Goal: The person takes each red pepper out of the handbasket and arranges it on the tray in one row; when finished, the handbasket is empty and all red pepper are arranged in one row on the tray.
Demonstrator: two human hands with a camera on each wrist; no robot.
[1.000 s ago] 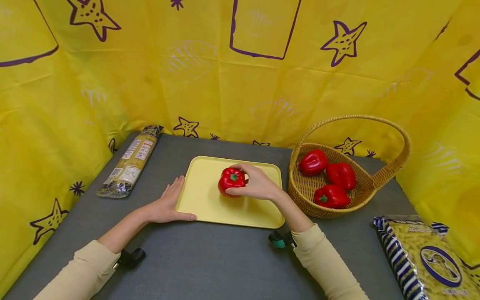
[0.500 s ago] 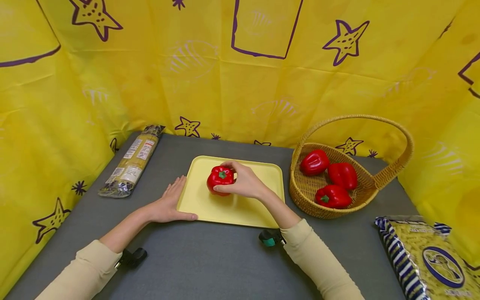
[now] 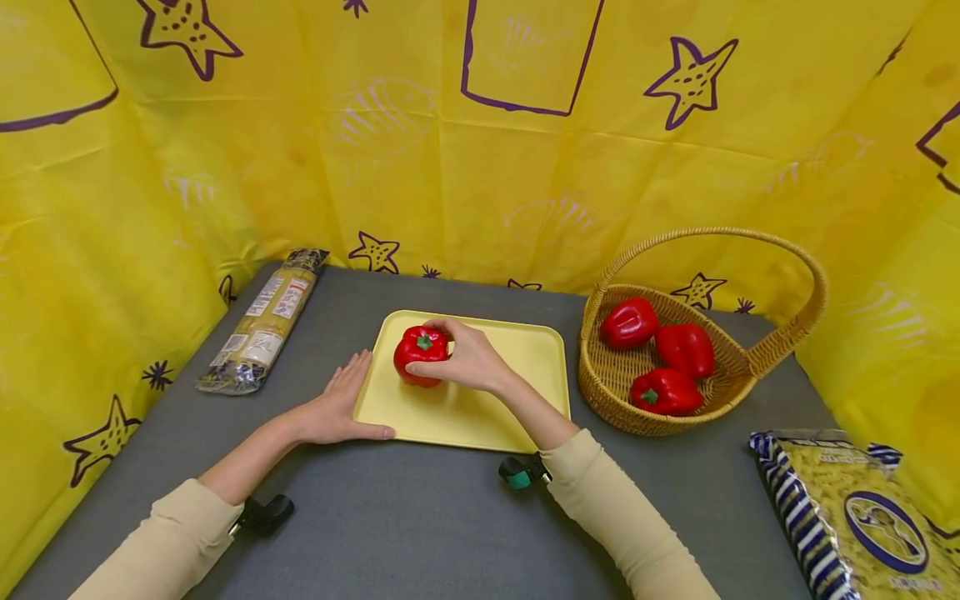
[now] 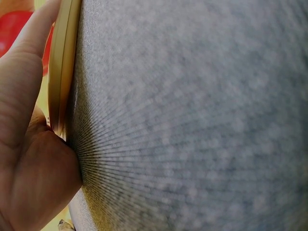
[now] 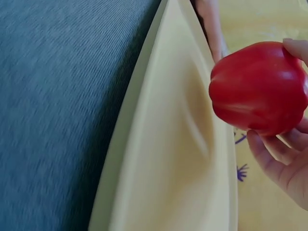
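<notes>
A red bell pepper [image 3: 421, 343] with a green stem is in my right hand [image 3: 468, 358], whose thumb and fingers grip its sides. It hangs just over the left part of a pale yellow tray [image 3: 480, 417]; in the right wrist view a gap shows between the pepper [image 5: 260, 89] and the tray [image 5: 168, 159]. My left hand [image 3: 337, 410] lies at the tray's left edge with fingers straight, thumb along the near left corner. The left wrist view shows that thumb [image 4: 21, 91] against the tray's rim [image 4: 62, 62].
Right of the tray stands a wicker basket [image 3: 622, 416] with a tall handle, holding several red peppers [image 3: 684, 350]. A long plastic-wrapped noodle pack [image 3: 266, 321] lies at the back left. A pasta bag [image 3: 847, 508] lies at the front right. Yellow printed cloth [image 3: 480, 183] surrounds the grey table [image 3: 405, 525].
My right hand has carried the bell pepper leftward over the tray, from near its middle to its left part. The left hand has stayed at the tray's edge.
</notes>
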